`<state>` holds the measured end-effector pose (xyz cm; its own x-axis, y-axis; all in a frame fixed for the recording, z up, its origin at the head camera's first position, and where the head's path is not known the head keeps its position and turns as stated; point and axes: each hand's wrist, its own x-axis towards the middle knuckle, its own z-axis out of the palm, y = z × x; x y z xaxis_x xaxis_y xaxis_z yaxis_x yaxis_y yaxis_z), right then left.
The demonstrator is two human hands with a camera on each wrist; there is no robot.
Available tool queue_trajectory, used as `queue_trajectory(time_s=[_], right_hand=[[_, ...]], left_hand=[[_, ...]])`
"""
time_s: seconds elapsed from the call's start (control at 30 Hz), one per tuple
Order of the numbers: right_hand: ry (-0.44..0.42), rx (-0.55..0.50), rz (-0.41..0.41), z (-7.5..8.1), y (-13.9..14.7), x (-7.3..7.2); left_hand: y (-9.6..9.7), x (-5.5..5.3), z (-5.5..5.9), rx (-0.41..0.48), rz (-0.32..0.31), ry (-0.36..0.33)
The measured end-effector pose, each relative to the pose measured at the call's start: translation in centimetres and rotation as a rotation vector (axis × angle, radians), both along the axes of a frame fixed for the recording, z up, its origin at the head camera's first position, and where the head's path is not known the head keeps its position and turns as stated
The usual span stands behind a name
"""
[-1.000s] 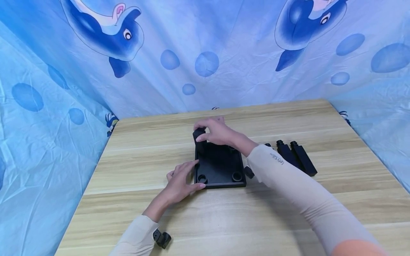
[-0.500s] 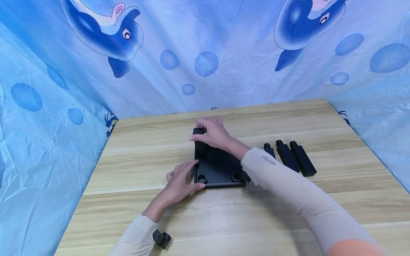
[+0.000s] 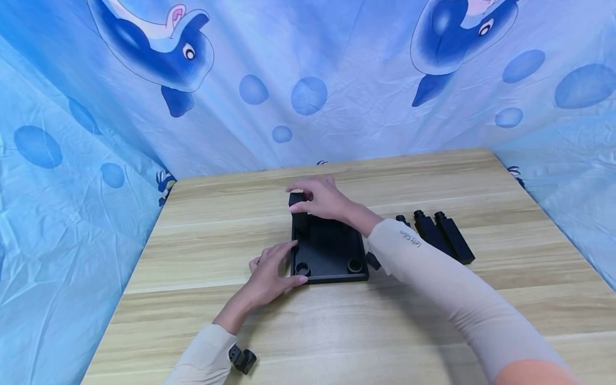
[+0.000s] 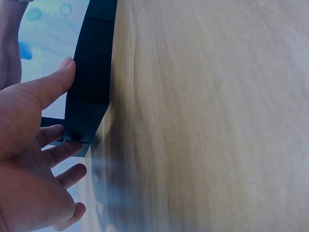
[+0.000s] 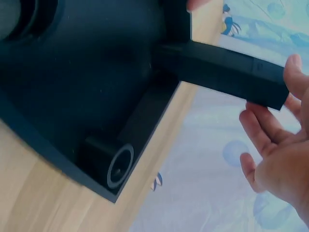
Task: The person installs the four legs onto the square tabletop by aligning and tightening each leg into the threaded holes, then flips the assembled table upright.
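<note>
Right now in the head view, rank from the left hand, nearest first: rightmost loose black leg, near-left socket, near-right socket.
1. Near-left socket, beside the left hand.
2. Near-right socket, at the tray's opposite near corner.
3. Rightmost loose black leg, farther right on the table.

We see a pale wooden table (image 3: 202,246) with long stripes of grain. Behind it and at both sides, we find wrinkled blue sheets (image 3: 370,91), printed with cartoon dolphins (image 3: 185,69) and round bubbles (image 3: 309,96). Light leaves a faint shine on the wood.
</note>
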<state>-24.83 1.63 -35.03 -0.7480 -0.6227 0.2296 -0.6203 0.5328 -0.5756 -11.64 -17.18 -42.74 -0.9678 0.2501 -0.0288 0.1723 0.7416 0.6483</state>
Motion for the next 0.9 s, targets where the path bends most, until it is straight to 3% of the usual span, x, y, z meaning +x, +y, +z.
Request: queue_trajectory(time_s=[0.17,0.6,0.9], right_hand=[[-0.064,0.018,0.037,0.5,0.7,-0.2],[-0.063,0.020,0.000,0.7,0.2,-0.2],[0.003,0.070,0.057,0.5,1.3,-0.3]], left_hand=[[0.0,0.1,0.0,-0.001,-0.003,0.012],[0.0,0.0,0.3,0.001,0.006,0.001],[0.0,-0.1,0.2,0.002,0.007,0.001]])
